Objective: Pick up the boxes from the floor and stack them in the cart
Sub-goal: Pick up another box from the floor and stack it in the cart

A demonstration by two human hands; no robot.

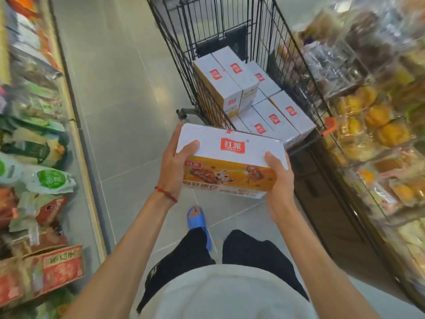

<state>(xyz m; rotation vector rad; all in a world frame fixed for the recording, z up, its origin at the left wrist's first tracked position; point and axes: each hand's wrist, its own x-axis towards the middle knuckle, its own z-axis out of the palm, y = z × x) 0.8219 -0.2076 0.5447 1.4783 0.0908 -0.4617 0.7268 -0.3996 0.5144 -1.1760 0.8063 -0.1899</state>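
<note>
Holding one snack box at the near end of the wire cart, off the floor and overlapping the cart's near-left corner in view. Box has a white top with a red logo and an orange front picturing chocolate bars.

- Left hand: grips the box's left end, thumb laid across the white top, the other fingers hidden behind the box. Red cord bracelet on that wrist.
- Right hand: grips the box's right end, thumb on the top edge, palm against the front corner, remaining fingers out of sight.
- Inside the cart: matching boxes, white tops up, packed side by side. Two at the cart's far left sit higher than the row nearer the handle. Exact count unclear, since lower layers are partly covered.
- Orange handle cap at the cart's near-right corner.
- Grey tiled floor left of the cart. A blue slipper is on the tiles on the near side of the cart, below the held box.
- Shelf of bagged goods well left of the cart, blurred.
- Shelf of wrapped pastries close along the cart's right side.
</note>
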